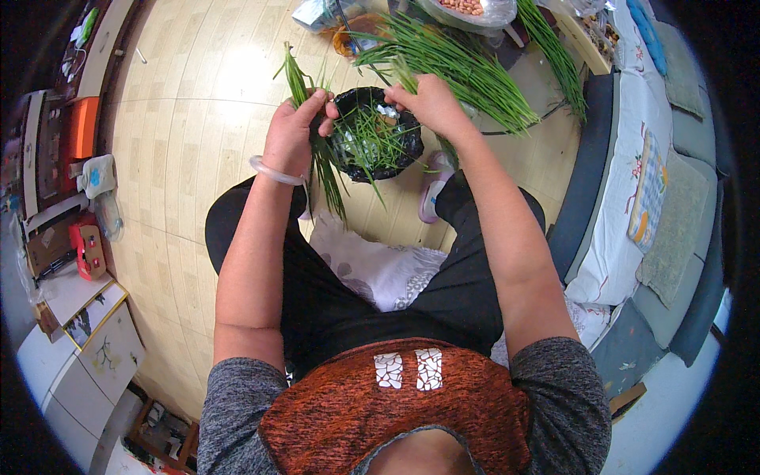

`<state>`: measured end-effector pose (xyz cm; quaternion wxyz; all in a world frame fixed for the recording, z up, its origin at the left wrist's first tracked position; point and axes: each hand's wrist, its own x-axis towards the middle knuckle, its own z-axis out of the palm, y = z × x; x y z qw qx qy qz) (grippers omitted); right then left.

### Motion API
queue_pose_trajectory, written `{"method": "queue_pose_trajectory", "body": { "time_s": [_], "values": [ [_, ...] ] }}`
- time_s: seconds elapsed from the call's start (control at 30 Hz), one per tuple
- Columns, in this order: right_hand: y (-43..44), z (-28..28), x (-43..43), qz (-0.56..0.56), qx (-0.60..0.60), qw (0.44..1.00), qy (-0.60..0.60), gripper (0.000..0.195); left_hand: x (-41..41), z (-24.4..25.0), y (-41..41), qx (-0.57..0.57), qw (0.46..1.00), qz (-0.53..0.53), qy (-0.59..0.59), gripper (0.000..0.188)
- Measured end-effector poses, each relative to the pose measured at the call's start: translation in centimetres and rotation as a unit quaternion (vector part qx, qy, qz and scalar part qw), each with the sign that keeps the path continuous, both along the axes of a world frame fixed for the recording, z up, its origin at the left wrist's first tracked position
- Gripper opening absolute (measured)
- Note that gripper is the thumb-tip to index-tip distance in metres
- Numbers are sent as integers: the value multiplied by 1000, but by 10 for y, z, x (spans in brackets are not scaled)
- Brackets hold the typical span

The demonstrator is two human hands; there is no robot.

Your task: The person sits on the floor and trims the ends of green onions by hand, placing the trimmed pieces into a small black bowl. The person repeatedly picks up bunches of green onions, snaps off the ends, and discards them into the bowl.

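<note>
My left hand [298,127] is closed around a bunch of long green leaves [326,178], probably garlic chives, whose ends stick out above and hang below it. Pale green strands [405,74] are pinched in my right hand [430,104]. Between the hands stands a round bin lined with a black plastic bag [409,157], with loose green pieces [374,139] in it and some over its rim. A large pile of the same greens [457,77] lies beyond my right hand, on the floor side.
A clear bag-lined bowl of peanuts [475,15] is at the top, near an orange plastic bag [350,41]. More greens [552,59] lie at the upper right by the sofa [683,208]. A dark cable [493,133] runs past the pile. Cabinets [98,368] line the left.
</note>
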<state>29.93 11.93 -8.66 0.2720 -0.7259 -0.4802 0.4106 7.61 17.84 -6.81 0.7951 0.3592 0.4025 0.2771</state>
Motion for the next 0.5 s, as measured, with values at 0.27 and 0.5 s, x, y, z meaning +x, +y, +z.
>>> {"method": "queue_pose_trajectory", "body": {
  "time_s": [0.27, 0.5],
  "values": [
    [-4, 26, -24, -26, 67, 900, 430, 23, 19, 0, -16, -17, 994, -102, -40, 17],
    [-6, 28, -15, 4, -4, 921, 389, 22, 24, -2, -22, -7, 990, -141, -19, 21]
  ]
}}
